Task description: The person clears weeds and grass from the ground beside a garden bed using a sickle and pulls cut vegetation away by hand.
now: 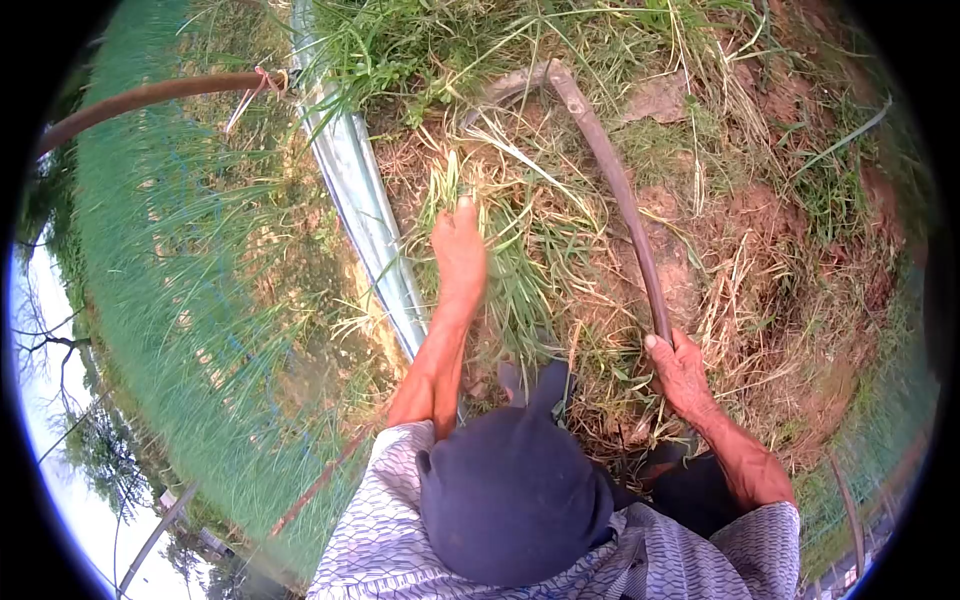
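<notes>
My left hand [461, 255] is closed around a bunch of grass [520, 290], whose long green blades hang back below the fist and whose pale ends stick out in front. My right hand [682, 378] grips the lower end of a long, curved wooden handle [622, 190]. At its far end the handle bends sharply into a hooked, greyish part [507, 86], so it looks like a sickle. That hook lies ahead of my left hand, apart from it, low over the cut grass; its tip is partly hidden among stems.
A strip of pale plastic sheeting [365, 195] runs along my left side. Beyond it stretches green netting or dense thin growth [170, 300]. A brown pole [160, 100] with a tie crosses at upper left. Standing grass [390, 50] grows ahead; dry cut grass [740, 270] and reddish soil lie right.
</notes>
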Demonstrator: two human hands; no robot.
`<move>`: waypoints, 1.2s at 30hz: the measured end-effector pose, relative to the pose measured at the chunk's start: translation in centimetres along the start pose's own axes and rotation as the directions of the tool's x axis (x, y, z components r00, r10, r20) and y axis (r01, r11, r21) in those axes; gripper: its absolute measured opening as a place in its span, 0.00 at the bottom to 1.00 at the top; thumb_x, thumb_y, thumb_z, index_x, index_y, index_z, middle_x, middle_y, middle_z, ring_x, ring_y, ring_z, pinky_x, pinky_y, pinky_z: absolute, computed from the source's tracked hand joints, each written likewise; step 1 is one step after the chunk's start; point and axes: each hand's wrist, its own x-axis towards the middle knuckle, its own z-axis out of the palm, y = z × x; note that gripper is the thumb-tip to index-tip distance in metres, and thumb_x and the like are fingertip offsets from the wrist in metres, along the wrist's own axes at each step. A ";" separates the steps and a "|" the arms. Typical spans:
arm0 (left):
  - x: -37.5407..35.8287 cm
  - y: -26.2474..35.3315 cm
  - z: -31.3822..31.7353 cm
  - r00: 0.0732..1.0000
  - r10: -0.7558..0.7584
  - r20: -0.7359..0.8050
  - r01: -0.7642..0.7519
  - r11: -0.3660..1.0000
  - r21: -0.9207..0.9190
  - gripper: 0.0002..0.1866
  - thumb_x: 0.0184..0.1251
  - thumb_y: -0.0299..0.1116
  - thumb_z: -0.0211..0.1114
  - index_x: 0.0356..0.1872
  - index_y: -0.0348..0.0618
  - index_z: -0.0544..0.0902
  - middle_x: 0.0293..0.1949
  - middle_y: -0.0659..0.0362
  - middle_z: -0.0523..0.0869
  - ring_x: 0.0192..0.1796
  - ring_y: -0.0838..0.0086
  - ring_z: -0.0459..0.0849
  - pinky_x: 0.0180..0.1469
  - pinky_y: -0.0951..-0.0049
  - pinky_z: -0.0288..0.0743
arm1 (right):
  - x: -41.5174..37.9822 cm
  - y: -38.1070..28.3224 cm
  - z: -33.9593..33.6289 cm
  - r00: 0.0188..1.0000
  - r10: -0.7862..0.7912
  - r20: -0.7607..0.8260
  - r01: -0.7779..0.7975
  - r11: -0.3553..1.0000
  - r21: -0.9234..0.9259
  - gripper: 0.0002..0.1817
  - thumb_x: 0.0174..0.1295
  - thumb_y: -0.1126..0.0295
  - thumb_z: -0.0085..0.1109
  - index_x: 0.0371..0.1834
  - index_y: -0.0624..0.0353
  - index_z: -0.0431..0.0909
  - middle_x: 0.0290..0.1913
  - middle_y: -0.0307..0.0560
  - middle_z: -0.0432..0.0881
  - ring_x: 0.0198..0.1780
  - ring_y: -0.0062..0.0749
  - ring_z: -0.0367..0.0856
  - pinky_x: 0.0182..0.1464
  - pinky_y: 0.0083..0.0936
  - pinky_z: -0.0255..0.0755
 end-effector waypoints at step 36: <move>3.8 5.2 -2.0 0.766 0.601 0.228 -0.491 0.317 0.812 0.16 0.61 0.38 0.58 0.45 0.37 0.73 0.53 0.38 0.75 0.36 0.48 0.84 0.38 0.52 0.79 | 0.7 0.0 -0.3 1.000 0.016 -0.013 -0.015 0.999 0.033 0.16 0.70 0.55 0.50 0.39 0.59 0.71 0.23 0.31 0.65 0.25 0.17 0.64 0.25 0.21 0.62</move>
